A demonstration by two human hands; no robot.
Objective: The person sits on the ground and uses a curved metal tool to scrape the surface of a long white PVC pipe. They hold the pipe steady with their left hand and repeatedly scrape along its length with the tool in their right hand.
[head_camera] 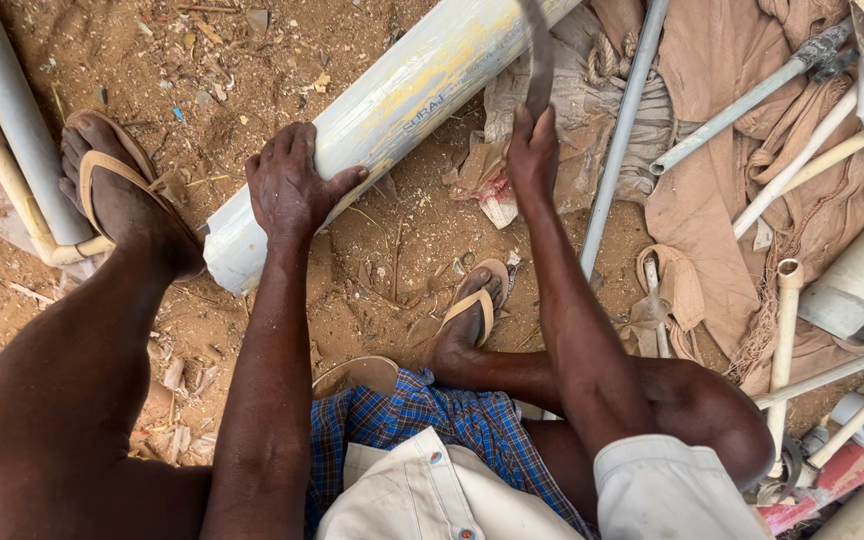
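The left hand [292, 185] lies spread and pressed flat over the near end of a wide pale pipe [392, 105], fingers draped across its curved top and thumb hooked on the side, pinning it and not lifting it. The right hand [532, 150] is closed round the handle of a thin dark saw blade [537, 50], which rises steeply and meets the pipe further along from the left hand. The blade is blurred, so its teeth cannot be made out.

The pipe lies slanted on sandy ground [382, 260], its cut end near the left foot [117, 190], which wears a tan sandal. It looks rigid, hollow and fairly light for its width, with a smooth, dusty skin that would likely slide or roll under a loose palm. The safest hold seems to be over the top near the end, pressing down.

The right foot [472, 315] rests on the ground below the pipe. To the pipe's right lie thin grey and cream pipes [622, 130] over tan cloth [712, 150]. Left of the pipe, a grey pipe [17, 120] runs beside the left foot.
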